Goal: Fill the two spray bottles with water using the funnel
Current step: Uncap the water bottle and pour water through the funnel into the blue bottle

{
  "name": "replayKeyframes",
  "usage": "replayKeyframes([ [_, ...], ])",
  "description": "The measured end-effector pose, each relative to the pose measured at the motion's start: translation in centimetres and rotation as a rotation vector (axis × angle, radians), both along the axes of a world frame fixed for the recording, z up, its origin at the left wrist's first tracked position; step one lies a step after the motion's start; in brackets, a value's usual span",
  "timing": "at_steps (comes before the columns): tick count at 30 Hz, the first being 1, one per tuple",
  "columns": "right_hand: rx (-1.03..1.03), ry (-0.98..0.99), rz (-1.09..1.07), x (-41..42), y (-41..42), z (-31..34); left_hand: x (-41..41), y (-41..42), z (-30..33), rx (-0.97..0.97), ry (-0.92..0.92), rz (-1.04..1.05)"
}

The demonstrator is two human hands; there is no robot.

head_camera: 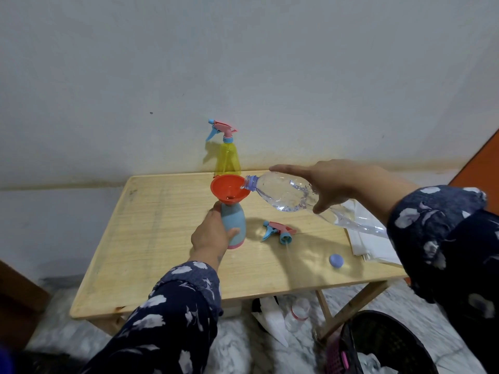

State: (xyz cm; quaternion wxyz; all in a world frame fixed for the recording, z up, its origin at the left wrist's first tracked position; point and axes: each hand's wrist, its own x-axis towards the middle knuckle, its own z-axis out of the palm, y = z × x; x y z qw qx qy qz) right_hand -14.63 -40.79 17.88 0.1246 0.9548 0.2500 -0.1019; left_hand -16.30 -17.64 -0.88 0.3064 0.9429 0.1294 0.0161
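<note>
The right hand [334,184] grips the tilted water bottle [283,193], mouth leftward seemingly over the funnel [230,188], while the left hand [213,233] clasps the upright blue spray bottle [234,220].

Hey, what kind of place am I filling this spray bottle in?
Probably a room at home, not a workshop or lab: a small wooden folding table pushed against a plain stained wall, a marble-pattern floor, and a dark basket on the floor beside it.
</note>
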Motion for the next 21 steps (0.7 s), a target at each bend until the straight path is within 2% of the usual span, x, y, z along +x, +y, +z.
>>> replayKeyframes([
  [4,0.037,0.002,-0.003,0.3,-0.5,-0.4,0.0,0.0,0.0,-0.017,-0.001,0.003],
  [11,0.275,0.027,-0.014,0.5,-1.6,-2.2,0.0,-0.1,0.1,-0.053,-0.008,0.000],
  [16,0.636,0.010,-0.088,1.6,-2.8,-3.6,-0.2,-0.3,0.2,-0.063,-0.008,0.018],
  [21,0.964,-0.127,-0.261,3.8,-5.6,-6.6,-0.1,-0.3,0.0,-0.065,-0.007,0.024],
])
